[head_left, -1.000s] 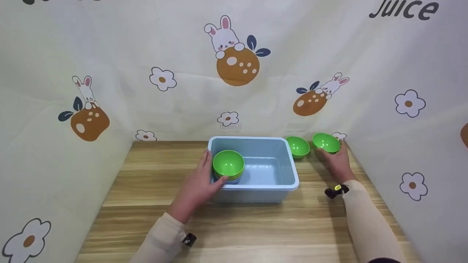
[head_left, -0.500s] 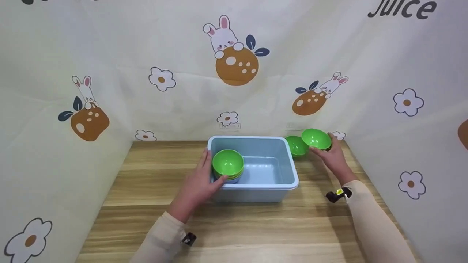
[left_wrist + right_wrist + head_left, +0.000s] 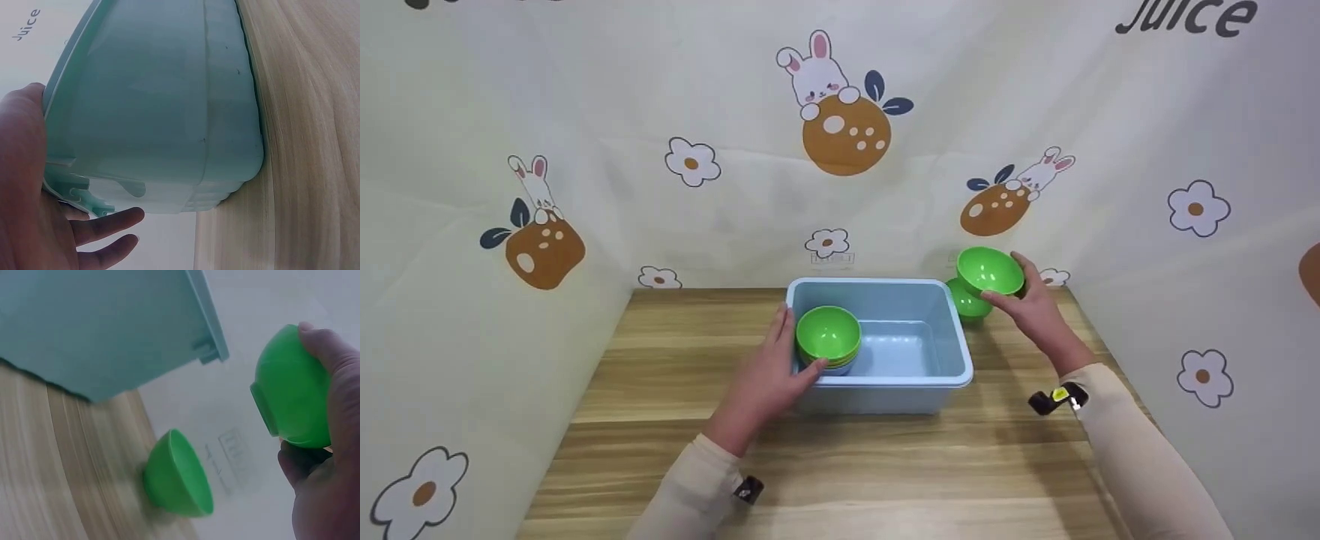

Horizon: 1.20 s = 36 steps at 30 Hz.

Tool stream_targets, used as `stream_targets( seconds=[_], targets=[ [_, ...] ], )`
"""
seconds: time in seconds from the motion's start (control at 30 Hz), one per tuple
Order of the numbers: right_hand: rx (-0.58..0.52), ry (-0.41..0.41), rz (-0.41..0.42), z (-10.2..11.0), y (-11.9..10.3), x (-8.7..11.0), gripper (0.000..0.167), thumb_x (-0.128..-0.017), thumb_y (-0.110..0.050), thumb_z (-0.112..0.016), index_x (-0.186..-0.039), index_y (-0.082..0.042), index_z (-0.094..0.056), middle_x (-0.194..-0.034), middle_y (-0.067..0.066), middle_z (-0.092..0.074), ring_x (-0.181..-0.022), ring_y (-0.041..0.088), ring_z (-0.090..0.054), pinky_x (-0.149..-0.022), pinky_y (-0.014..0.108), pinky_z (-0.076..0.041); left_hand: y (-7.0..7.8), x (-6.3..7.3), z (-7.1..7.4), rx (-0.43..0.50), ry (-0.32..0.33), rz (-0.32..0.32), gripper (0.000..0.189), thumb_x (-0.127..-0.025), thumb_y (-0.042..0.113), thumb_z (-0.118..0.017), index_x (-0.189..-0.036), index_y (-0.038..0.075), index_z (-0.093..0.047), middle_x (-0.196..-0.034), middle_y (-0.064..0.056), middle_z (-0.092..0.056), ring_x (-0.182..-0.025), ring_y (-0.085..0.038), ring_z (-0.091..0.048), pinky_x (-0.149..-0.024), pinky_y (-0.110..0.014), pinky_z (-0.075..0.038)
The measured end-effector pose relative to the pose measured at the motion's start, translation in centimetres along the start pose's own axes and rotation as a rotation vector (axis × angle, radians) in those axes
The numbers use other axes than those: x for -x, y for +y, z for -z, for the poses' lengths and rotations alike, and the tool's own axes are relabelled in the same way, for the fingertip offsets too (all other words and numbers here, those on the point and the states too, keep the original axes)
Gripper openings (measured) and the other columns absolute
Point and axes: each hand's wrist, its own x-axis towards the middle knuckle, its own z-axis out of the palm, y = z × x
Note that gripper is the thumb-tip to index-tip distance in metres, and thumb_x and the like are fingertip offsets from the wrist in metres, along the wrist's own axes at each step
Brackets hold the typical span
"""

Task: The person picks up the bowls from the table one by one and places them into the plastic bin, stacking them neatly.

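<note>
A light blue plastic bin [image 3: 885, 397] stands on the table. My left hand [image 3: 761, 390] holds its near left corner, thumb over the front rim and fingers along the left side; in the left wrist view, two fingers [image 3: 107, 225] reach past the handle end. Inside the bin's left part sits a stack of bowls, a green bowl [image 3: 829, 334] on top. My right hand [image 3: 1039, 319] grips another green bowl [image 3: 990, 271] by its side, raised off the table beyond the bin's right end. Below it, a second green bowl [image 3: 174, 478] rests on the table, partly covered in the head view.
The wood-grain table [image 3: 840, 480] extends in front of the bin and to both sides. A pale printed cloth [image 3: 735, 225] closes off the back and the sides, close behind the bin and the bowl on the table.
My right hand has lifted the green bowl from the table's back right and carried it left, above the other bowl. The left hand and the bin stay put.
</note>
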Motion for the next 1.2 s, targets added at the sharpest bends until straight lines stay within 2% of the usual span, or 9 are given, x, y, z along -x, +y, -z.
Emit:
stream_targets(
  seconds=[0.2, 0.43, 0.67, 0.87, 1.2],
  targets=[
    [0.013, -0.046, 0.016, -1.2, -1.8, 0.4, 0.114, -0.098, -0.036, -0.088, -0.178, -0.009, -0.011, -0.175, 0.025, -0.029, -0.16, 0.042, -0.036, -0.13, 0.057, -0.032, 0.1, 0.0, 0.0, 0.003, 0.001, 0.008, 0.111, -0.1, 0.07, -0.067, -0.177, 0.005, -0.02, -0.185, -0.014, -0.014, -0.151, -0.05, -0.05, -0.113, -0.067, -0.05],
    [0.026, -0.093, 0.022, -2.8, -3.6, 0.9, 0.112, -0.097, -0.034, -0.088, -0.178, -0.012, -0.013, -0.175, 0.024, -0.029, -0.159, 0.042, -0.035, -0.131, 0.057, -0.031, 0.2, -0.1, 0.0, -0.005, -0.024, 0.03, 0.113, -0.099, 0.077, -0.062, -0.177, 0.008, -0.019, -0.186, -0.011, -0.013, -0.152, -0.049, -0.048, -0.115, -0.067, -0.048],
    [0.005, -0.138, 0.038, -4.6, -4.7, 1.0, 0.113, -0.094, -0.034, -0.091, -0.176, -0.011, -0.018, -0.172, 0.022, -0.034, -0.157, 0.04, -0.037, -0.131, 0.057, -0.029, 0.2, 0.0, 0.1, 0.019, -0.017, 0.018, 0.112, -0.1, 0.072, -0.066, -0.177, 0.006, -0.017, -0.186, -0.012, -0.012, -0.154, -0.047, -0.047, -0.117, -0.064, -0.048],
    [-0.003, -0.19, 0.029, -6.1, -5.8, 0.9, 0.116, -0.091, -0.036, -0.094, -0.176, -0.013, -0.019, -0.171, 0.019, -0.035, -0.155, 0.039, -0.04, -0.129, 0.058, -0.034, 0.2, -0.1, 0.1, 0.034, -0.028, 0.027, 0.111, -0.101, 0.067, -0.068, -0.177, 0.006, -0.015, -0.186, -0.012, -0.01, -0.156, -0.046, -0.044, -0.117, -0.064, -0.048],
    [0.082, -0.294, 0.063, -8.5, -8.0, 0.4, 0.115, -0.088, -0.039, -0.096, -0.174, -0.014, -0.024, -0.169, 0.015, -0.043, -0.152, 0.036, -0.047, -0.127, 0.058, -0.038, 0.1, -0.1, 0.2, 0.02, -0.029, 0.012, 0.118, -0.098, 0.08, -0.06, -0.177, 0.005, -0.015, -0.185, -0.014, -0.01, -0.158, -0.046, -0.041, -0.118, -0.064, -0.047]
  ],
)
